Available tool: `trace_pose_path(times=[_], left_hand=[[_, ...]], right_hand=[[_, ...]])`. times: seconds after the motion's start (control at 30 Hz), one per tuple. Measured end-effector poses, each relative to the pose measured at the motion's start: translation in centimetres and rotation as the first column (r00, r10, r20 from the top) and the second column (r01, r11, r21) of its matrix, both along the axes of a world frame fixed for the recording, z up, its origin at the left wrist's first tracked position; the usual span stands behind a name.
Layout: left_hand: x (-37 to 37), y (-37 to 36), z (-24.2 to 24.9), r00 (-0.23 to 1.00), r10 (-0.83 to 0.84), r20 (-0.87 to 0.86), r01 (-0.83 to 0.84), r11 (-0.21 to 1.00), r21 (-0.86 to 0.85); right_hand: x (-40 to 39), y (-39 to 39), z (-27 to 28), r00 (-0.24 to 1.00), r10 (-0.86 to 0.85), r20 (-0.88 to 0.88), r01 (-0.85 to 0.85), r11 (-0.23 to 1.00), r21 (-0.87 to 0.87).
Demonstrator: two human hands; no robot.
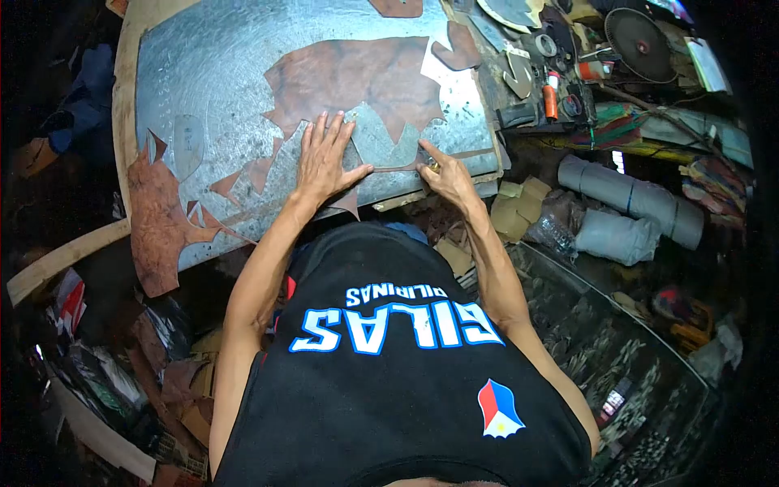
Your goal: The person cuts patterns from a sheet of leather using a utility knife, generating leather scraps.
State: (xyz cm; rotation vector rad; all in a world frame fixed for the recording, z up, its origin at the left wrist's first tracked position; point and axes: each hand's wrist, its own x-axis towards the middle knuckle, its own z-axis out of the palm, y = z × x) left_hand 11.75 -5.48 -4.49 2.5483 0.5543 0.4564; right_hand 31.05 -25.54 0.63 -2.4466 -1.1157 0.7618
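My left hand (pixel 323 162) lies flat with its fingers spread, fingertips at the lower edge of a large brown leather sheet (pixel 349 77). Its thumb reaches toward a grey, notched flat piece (pixel 375 138), which looks like a template; a thin brown strip shows along its lower edge. At that piece's right side is my right hand (pixel 448 177), index finger stretched forward and the other fingers curled. Something small and yellowish shows in its grip, too hidden to name. Beneath everything is a scratched metal-topped table (pixel 219 89).
Leather offcuts (pixel 158 219) hang over the table's left edge, with smaller scraps (pixel 260 172) nearby. At the right stand a round fan (pixel 641 45), a tape roll (pixel 545 45) and an orange-red bottle (pixel 551 101). Grey rolls (pixel 629 199) and cardboard (pixel 519 207) lie lower right.
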Motion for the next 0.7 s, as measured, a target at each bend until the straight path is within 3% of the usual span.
trace_pose_path(times=[0.37, 0.63, 0.7], left_hand=[[1.1, -2.1, -0.2, 0.995, 0.096, 0.005, -0.096, 0.995, 0.009], [2.0, -5.9, 0.0, 0.929, 0.362, -0.07, -0.366, 0.928, -0.062], [2.2, -6.0, 0.1, 0.938, 0.346, 0.012, -0.345, 0.936, -0.072]], right_hand=[[1.5, 2.0, 1.0, 0.971, -0.142, -0.194, 0.144, 0.99, -0.002], [7.9, 6.5, 1.9, 0.979, 0.161, -0.128, -0.177, 0.976, -0.124], [9.0, 6.7, 1.1, 0.962, 0.268, -0.047, -0.271, 0.96, -0.074]])
